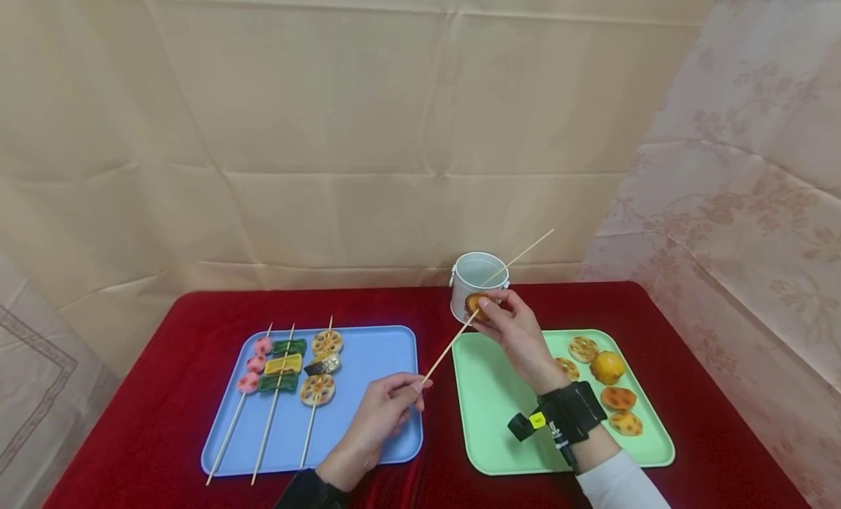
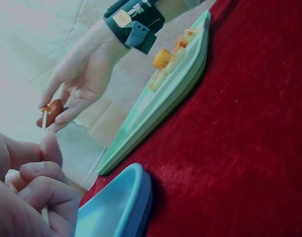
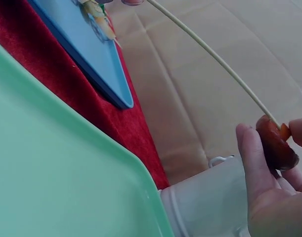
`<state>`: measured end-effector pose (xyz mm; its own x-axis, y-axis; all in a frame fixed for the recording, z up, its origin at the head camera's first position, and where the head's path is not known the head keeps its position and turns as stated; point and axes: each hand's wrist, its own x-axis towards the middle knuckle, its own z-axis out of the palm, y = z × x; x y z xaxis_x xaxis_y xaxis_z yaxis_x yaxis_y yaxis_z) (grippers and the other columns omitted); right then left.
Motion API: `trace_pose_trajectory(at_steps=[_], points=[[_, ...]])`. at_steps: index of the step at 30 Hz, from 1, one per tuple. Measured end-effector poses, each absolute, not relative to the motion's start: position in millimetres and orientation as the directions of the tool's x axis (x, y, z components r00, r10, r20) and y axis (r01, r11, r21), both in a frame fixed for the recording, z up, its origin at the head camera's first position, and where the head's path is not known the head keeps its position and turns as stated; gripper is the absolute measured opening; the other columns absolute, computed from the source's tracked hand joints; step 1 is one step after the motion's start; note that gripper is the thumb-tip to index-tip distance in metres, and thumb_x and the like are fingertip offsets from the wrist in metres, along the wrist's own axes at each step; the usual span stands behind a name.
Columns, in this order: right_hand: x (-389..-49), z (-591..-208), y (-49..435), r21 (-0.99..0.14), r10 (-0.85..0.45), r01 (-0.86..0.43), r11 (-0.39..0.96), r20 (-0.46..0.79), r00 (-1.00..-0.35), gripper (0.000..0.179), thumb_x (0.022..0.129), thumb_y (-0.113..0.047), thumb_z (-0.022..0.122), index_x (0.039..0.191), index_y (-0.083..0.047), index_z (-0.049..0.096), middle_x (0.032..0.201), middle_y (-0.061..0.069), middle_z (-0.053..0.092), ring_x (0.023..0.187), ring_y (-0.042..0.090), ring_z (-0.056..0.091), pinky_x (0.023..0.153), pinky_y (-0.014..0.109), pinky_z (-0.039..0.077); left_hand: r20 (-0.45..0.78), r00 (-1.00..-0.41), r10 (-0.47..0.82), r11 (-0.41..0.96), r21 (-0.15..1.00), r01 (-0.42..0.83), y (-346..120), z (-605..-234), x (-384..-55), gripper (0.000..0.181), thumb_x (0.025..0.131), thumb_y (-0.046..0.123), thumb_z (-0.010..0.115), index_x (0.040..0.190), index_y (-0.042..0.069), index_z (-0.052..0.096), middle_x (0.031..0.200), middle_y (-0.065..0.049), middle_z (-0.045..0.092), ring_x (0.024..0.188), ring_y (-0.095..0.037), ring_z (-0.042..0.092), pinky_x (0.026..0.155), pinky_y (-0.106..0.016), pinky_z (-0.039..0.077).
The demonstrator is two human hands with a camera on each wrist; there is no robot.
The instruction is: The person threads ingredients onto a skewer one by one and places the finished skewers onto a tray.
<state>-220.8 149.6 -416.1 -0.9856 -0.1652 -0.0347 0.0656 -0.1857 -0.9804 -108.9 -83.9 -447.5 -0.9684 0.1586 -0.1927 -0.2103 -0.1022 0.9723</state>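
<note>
My left hand (image 1: pixel 384 414) pinches a thin wooden skewer (image 1: pixel 447 350) low on its length, over the right edge of the blue tray (image 1: pixel 374 436). The skewer slants up and away to a round brown mushroom-like piece (image 1: pixel 476 306). My right hand (image 1: pixel 519 337) holds that piece between thumb and fingers, in front of the white bucket (image 1: pixel 462 293). In the right wrist view the skewer's far end meets an orange patch on the glossy brown piece (image 3: pixel 274 145); how deep it goes I cannot tell. Below my right forearm lies the green tray (image 1: pixel 499 436).
Three loaded skewers lie on the blue tray: pink balls (image 1: pixel 255 364), green and yellow pieces (image 1: pixel 284 364), and lotus slices (image 1: pixel 317 390) around a dark silvery piece. Loose slices and a yellow round piece (image 1: pixel 607 367) sit on the green tray. Another stick (image 1: pixel 528 250) leans out of the bucket.
</note>
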Motion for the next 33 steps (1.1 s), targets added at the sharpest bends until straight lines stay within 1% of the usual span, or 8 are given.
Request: trace_pose_trajectory(at_steps=[4, 8, 10, 16, 20, 23, 27, 33], points=[[-220, -416, 147, -0.984, -0.111, 0.044, -0.175, -0.025, -0.994, 0.035, 0.104, -0.016, 0.063, 0.132, -0.003, 0.048, 0.130, 0.020, 0.059, 0.103, 0.020, 0.072, 0.092, 0.037, 0.056, -0.180, -0.973, 0.143, -0.133, 0.971, -0.199, -77, -447, -109, 0.031, 0.105, 0.013, 0.059, 0.122, -0.012, 0.066, 0.073, 0.002, 0.062, 0.050, -0.004, 0.033, 0.044, -0.018, 0.025], [-218, -418, 142, -0.989, -0.057, 0.011, -0.147, -0.002, -0.998, 0.036, 0.104, -0.016, 0.064, 0.133, -0.002, 0.050, 0.129, 0.021, 0.063, 0.105, 0.027, 0.073, 0.088, 0.035, 0.057, -0.176, -0.976, 0.128, -0.154, 0.969, -0.194, -72, -447, -109, 0.032, 0.105, 0.014, 0.059, 0.123, -0.012, 0.066, 0.072, 0.002, 0.062, 0.050, -0.003, 0.033, 0.045, -0.018, 0.025], [-218, -419, 140, -0.989, -0.042, -0.008, -0.148, 0.014, -0.999, 0.037, 0.104, -0.016, 0.065, 0.134, -0.001, 0.050, 0.129, 0.022, 0.065, 0.104, 0.029, 0.074, 0.087, 0.034, 0.058, -0.181, -0.976, 0.121, -0.156, 0.968, -0.199, -69, -447, -108, 0.032, 0.105, 0.015, 0.060, 0.124, -0.011, 0.066, 0.072, 0.001, 0.062, 0.050, -0.003, 0.034, 0.045, -0.018, 0.026], [-215, -422, 131, -0.981, 0.002, -0.043, -0.191, 0.043, -0.999, 0.033, 0.103, -0.013, 0.066, 0.131, 0.001, 0.054, 0.122, 0.021, 0.069, 0.096, 0.025, 0.076, 0.083, 0.031, 0.059, -0.180, -0.978, 0.105, -0.159, 0.968, -0.195, -66, -448, -106, 0.030, 0.105, 0.015, 0.060, 0.123, -0.008, 0.067, 0.073, 0.001, 0.062, 0.051, -0.003, 0.034, 0.047, -0.017, 0.028], [-209, -426, 123, -0.983, -0.035, -0.022, -0.184, 0.029, -0.999, 0.036, 0.102, -0.014, 0.067, 0.131, 0.002, 0.055, 0.121, 0.023, 0.070, 0.093, 0.024, 0.076, 0.083, 0.032, 0.059, -0.181, -0.978, 0.100, -0.173, 0.965, -0.196, -64, -448, -106, 0.030, 0.105, 0.015, 0.060, 0.124, -0.007, 0.067, 0.074, 0.001, 0.062, 0.051, -0.003, 0.034, 0.046, -0.017, 0.027], [-206, -428, 118, -0.985, -0.058, -0.019, -0.174, 0.029, -0.998, 0.037, 0.102, -0.016, 0.067, 0.132, 0.002, 0.055, 0.122, 0.025, 0.069, 0.091, 0.021, 0.077, 0.084, 0.033, 0.059, -0.176, -0.980, 0.095, -0.189, 0.963, -0.192, -63, -448, -106, 0.031, 0.105, 0.014, 0.059, 0.125, -0.009, 0.065, 0.074, 0.001, 0.061, 0.050, -0.002, 0.032, 0.045, -0.017, 0.026], [-204, -428, 112, -0.983, -0.051, -0.026, -0.181, 0.036, -0.998, 0.035, 0.102, -0.014, 0.067, 0.131, 0.002, 0.056, 0.118, 0.025, 0.070, 0.089, 0.020, 0.077, 0.082, 0.032, 0.060, -0.170, -0.981, 0.096, -0.213, 0.959, -0.187, -62, -448, -106, 0.032, 0.106, 0.012, 0.056, 0.127, -0.011, 0.063, 0.074, 0.001, 0.060, 0.049, -0.002, 0.031, 0.045, -0.017, 0.025], [-194, -437, 93, -0.985, -0.128, 0.019, -0.172, 0.003, -0.992, 0.034, 0.100, -0.011, 0.068, 0.126, 0.006, 0.057, 0.112, 0.025, 0.072, 0.088, 0.027, 0.077, 0.080, 0.035, 0.061, -0.195, -0.978, 0.069, -0.263, 0.942, -0.206, -60, -443, -112, 0.034, 0.107, 0.014, 0.056, 0.131, -0.010, 0.061, 0.076, 0.002, 0.061, 0.051, -0.002, 0.033, 0.045, -0.017, 0.026]])
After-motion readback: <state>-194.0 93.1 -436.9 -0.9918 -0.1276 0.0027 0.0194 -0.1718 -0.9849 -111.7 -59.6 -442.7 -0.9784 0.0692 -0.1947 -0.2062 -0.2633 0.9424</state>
